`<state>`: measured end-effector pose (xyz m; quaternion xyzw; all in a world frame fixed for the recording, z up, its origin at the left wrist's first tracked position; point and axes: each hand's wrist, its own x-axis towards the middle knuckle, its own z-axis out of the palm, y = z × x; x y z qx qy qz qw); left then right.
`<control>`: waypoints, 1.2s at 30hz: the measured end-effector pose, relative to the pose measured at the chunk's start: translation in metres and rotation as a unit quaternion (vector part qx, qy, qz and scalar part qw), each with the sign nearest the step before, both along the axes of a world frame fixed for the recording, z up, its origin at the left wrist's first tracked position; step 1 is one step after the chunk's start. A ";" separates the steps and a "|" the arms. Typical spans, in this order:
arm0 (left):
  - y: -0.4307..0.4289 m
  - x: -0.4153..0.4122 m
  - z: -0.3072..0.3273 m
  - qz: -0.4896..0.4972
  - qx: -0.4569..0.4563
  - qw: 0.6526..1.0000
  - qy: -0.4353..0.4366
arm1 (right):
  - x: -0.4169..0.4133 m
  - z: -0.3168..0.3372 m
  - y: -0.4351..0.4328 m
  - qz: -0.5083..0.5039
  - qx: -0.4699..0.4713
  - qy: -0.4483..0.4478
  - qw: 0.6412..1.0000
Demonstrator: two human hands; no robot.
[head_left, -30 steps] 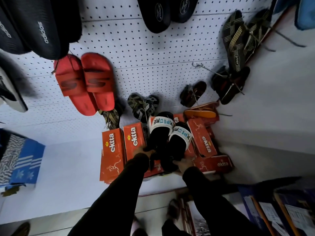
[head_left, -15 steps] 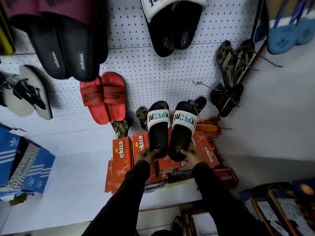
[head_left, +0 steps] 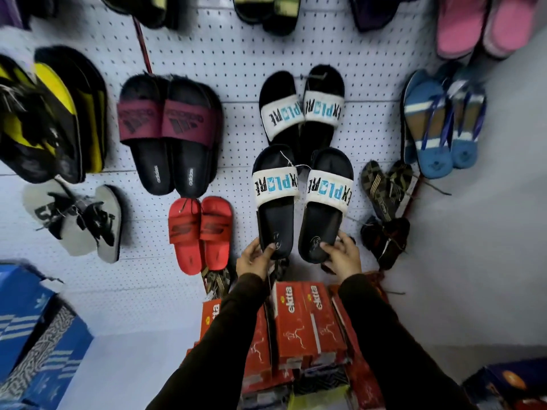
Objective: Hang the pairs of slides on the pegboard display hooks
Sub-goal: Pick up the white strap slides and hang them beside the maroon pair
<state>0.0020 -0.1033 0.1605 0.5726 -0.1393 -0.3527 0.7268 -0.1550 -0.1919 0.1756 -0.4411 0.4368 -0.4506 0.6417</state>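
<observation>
At the bottom centre, red Ektta shoeboxes [head_left: 299, 324] stand stacked below two dark sleeves. Above them, the left hand [head_left: 254, 258] pinches the heel of the left black slide [head_left: 275, 202], and the right hand [head_left: 343, 255] grips the heel of the right black slide [head_left: 324, 205]; both carry white EXPLORE straps and are held against the white pegboard [head_left: 236, 57] at mid-frame. Just above hangs a matching EXPLORE pair [head_left: 302, 110]. Red slides [head_left: 199, 232] hang to the left, maroon Adidas slides [head_left: 170, 131] further up.
</observation>
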 end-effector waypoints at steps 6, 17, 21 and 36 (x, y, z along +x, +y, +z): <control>-0.021 0.005 0.061 -0.004 -0.100 0.995 -0.002 | -0.006 0.067 -0.021 0.007 -0.055 -0.054 0.997; -0.072 0.008 0.144 -0.011 -0.181 0.981 -0.073 | -0.008 0.149 -0.078 0.017 -0.128 -0.074 0.989; -0.087 0.010 0.140 -0.009 -0.165 0.985 -0.057 | -0.005 0.148 -0.097 0.033 -0.110 -0.048 0.992; -0.110 0.010 0.111 0.054 -0.095 0.974 -0.197 | 0.013 0.118 -0.112 -0.024 -0.295 0.054 0.954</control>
